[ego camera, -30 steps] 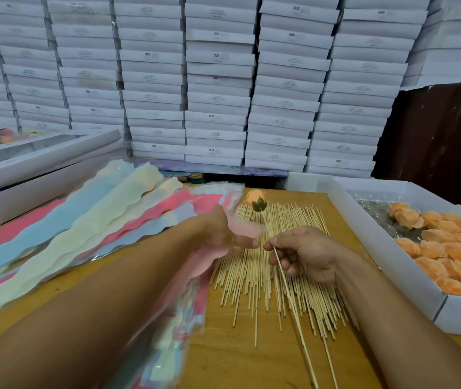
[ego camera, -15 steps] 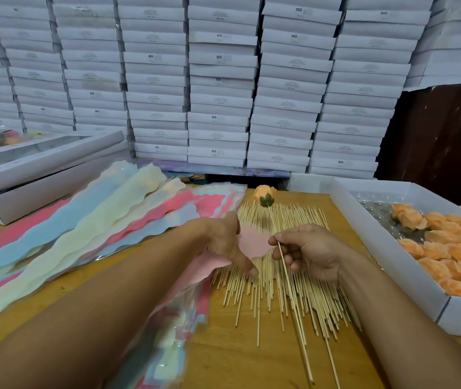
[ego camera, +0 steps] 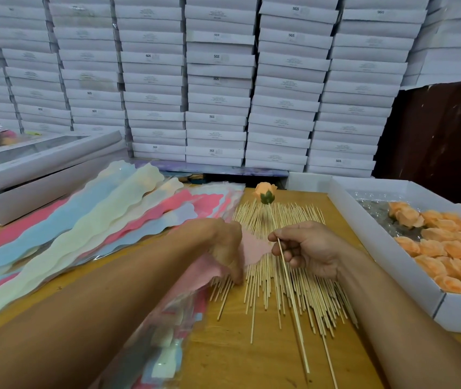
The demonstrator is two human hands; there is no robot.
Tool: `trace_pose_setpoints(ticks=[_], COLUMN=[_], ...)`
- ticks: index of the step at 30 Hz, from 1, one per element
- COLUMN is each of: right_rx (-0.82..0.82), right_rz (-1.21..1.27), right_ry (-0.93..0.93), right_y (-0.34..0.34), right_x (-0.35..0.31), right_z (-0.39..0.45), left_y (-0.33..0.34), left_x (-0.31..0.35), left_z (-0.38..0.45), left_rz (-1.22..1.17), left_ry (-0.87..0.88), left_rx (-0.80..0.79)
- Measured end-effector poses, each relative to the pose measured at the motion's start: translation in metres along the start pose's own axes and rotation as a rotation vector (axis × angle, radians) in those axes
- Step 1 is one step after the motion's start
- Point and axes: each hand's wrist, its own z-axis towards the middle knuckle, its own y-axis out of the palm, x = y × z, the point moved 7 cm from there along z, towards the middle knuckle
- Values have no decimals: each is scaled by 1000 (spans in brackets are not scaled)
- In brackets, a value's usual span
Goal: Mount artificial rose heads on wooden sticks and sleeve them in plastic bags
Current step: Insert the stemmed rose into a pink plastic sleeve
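My right hand (ego camera: 309, 249) pinches a thin wooden stick (ego camera: 294, 304) that carries an orange rose head (ego camera: 264, 192) with green sepals at its far end. My left hand (ego camera: 228, 248) holds a pink plastic bag (ego camera: 251, 248) just left of the stick, fingers pointing down onto the bag. Beneath both hands lies a pile of bare wooden sticks (ego camera: 274, 279) on the wooden table (ego camera: 237, 357). Whether the stick is inside the bag cannot be told.
Pastel plastic bags (ego camera: 89, 220) fan out on the left. A white box (ego camera: 431, 304) of orange rose heads (ego camera: 453, 256) stands on the right. Windowed white boxes (ego camera: 36, 164) sit at far left; stacked white boxes (ego camera: 223, 80) fill the back.
My left hand has drawn back toward me with the pink bag, its fingers turning downward. The rose on its stick has shifted slightly right and away. My right hand keeps its pinch.
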Motion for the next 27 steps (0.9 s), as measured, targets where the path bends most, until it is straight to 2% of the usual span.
trace_pose_setpoints(ticks=[10, 14, 19, 21, 23, 26, 27], right_rx=[3, 6, 9, 12, 12, 2, -3], right_rz=[20, 31, 38, 38, 42, 52, 56], right_ry=[-3, 0, -1, -3, -3, -10, -13], right_y=[-2, -3, -2, -2, -1, 1, 1], right_x=[-1, -2, -3, -3, -4, -4, -5], right_z=[-2, -2, -4, -5, -5, -5, -6], left_y=[-5, -9, -6, -5, -1, 5, 6], left_x=[1, -4, -14, -22, -23, -3, 2], left_z=[2, 5, -1, 0, 1, -7, -9], left_rz=[-91, -443, -743, -1011, -1263, -1640, -1706], left_ry=[21, 0, 28, 43, 62, 205, 232], left_rx=[143, 210, 226, 220, 160, -156, -208])
